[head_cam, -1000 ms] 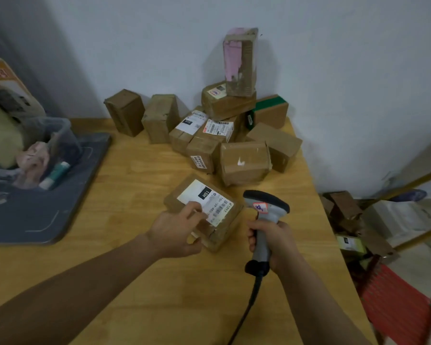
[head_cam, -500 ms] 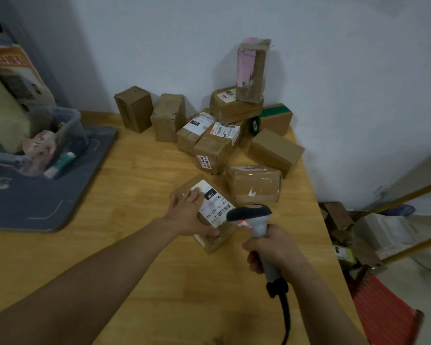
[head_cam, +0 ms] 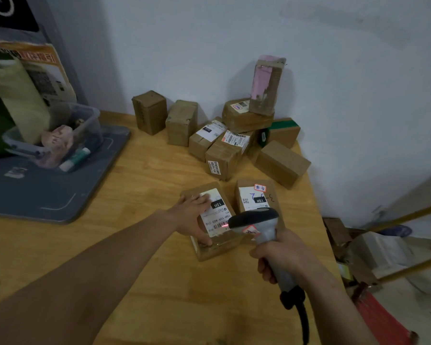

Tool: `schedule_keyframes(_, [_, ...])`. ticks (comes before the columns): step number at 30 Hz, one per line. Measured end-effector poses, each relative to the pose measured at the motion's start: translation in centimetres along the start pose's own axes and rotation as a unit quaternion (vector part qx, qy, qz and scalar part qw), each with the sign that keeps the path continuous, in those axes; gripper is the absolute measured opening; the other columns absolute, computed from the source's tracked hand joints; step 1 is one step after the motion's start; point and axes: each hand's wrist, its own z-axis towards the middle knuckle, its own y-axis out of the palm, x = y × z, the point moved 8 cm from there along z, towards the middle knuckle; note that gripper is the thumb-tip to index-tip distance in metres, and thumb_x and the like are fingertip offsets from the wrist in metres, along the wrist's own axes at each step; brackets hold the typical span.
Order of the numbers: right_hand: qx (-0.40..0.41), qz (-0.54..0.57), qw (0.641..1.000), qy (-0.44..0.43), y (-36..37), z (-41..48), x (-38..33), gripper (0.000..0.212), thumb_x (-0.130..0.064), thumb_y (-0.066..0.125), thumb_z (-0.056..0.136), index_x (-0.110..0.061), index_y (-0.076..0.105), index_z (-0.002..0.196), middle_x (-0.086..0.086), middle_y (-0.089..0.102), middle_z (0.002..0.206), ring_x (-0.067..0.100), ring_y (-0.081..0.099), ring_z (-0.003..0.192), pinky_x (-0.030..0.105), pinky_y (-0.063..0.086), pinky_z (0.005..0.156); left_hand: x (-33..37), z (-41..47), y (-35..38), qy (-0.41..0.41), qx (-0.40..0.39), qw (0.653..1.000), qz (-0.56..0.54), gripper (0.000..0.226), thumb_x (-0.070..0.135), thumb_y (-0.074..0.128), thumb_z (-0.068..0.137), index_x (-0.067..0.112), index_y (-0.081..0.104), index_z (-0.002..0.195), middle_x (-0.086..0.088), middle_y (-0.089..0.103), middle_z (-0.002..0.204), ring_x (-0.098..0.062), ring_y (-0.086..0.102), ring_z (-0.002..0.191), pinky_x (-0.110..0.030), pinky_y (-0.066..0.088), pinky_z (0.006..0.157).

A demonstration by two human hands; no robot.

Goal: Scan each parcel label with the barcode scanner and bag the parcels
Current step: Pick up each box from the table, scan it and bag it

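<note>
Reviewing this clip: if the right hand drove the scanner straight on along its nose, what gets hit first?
Most likely the white label of the parcel under the left hand: the scanner in the right hand aims at it, its red line on the barcode. Depth is unclear from this view.

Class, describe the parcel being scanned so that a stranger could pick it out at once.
On the wooden table, in front of the parcel pile by the wall, two labelled parcels lie side by side. It is the left parcel, under the left hand; a red scanner light falls on its label, unlike its pen-marked neighbour.
</note>
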Motion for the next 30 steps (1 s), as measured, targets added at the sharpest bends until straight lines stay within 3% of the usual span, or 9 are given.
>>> schedule_keyframes(9, [-0.012,-0.049,0.999,0.012,0.1,0.2,-0.4,0.006,-0.003,0.063,0.082,0.002,0.061,0.079,0.011,0.060,0.055,0.019,0.055,0.042,0.025,0.045,0.044,0.0,0.1,-0.1,-0.006,-0.004,1.000,0.010,0.121,0.068,0.068,0.070,0.016,-0.002,0.154,0.001,-0.012,0.161,-0.017,-0.013,0.148,-0.044,-0.011,0.117])
schedule_keyframes(19, [-0.014,-0.060,0.998,-0.009,0.1,0.8,-0.5,0.010,-0.005,0.064,0.082,0.000,0.062,0.073,0.011,0.063,0.056,0.019,0.058,0.045,0.027,0.047,0.047,0.2,0.6,-0.5,-0.017,0.000,0.999,0.047,0.122,0.069,0.072,0.064,0.015,0.008,0.154,0.000,-0.002,0.162,-0.019,-0.006,0.148,-0.042,-0.003,0.120])
schedule_keyframes(22, [-0.021,-0.047,0.998,-0.021,-0.1,1.0,-0.6,0.008,-0.006,0.064,0.082,0.000,0.063,0.079,0.011,0.064,0.058,0.018,0.060,0.047,0.026,0.048,0.048,0.6,0.7,-1.0,-0.029,-0.047,0.996,0.072,0.131,0.059,0.078,0.064,0.013,-0.005,0.153,-0.004,-0.009,0.161,-0.024,-0.012,0.147,-0.045,-0.004,0.120])
schedule_keyframes(26, [-0.006,0.012,0.999,-0.030,-0.8,1.4,-0.2,0.007,-0.004,0.064,0.083,0.003,0.063,0.084,0.012,0.063,0.059,0.019,0.058,0.045,0.027,0.048,0.046,2.5,1.5,-2.6,0.012,-0.085,0.963,0.254,0.140,0.024,0.084,0.067,0.020,-0.032,0.144,-0.008,-0.031,0.154,-0.025,-0.028,0.143,-0.050,-0.010,0.118])
schedule_keyframes(30, [0.013,0.072,0.997,-0.029,-1.2,2.1,0.5,0.006,0.000,0.063,0.082,0.003,0.060,0.077,0.013,0.061,0.055,0.020,0.055,0.042,0.027,0.046,0.043,5.7,2.7,-1.4,0.101,-0.068,0.904,0.410,0.115,0.014,0.072,0.079,0.017,-0.019,0.151,-0.012,-0.018,0.159,-0.024,-0.017,0.147,-0.049,-0.004,0.119])
